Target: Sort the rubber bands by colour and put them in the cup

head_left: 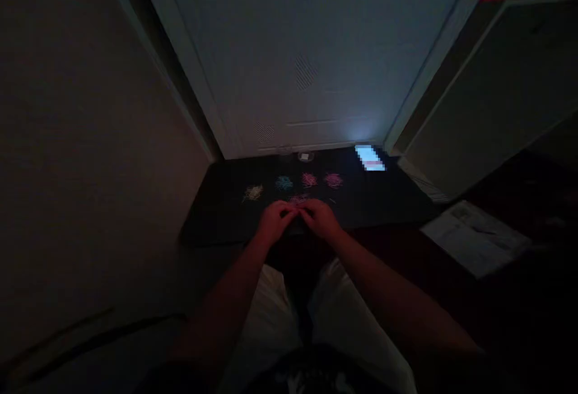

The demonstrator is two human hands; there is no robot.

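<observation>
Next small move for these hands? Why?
Perhaps part the left hand and right hand slightly: they meet at the near pile, partly covering it and hiding any grip. The blue pile and cream pile lie apart, uncovered.

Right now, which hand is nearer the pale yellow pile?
Left. The left hand is right of the pale yellow pile and lower in frame; the right hand is farther right.

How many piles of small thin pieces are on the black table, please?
5: pale yellow pile at left; then, rightward, blue pile, pink pile, magenta pile; nearer, a purplish pile at the left hand and right hand, which may hide more.
</observation>
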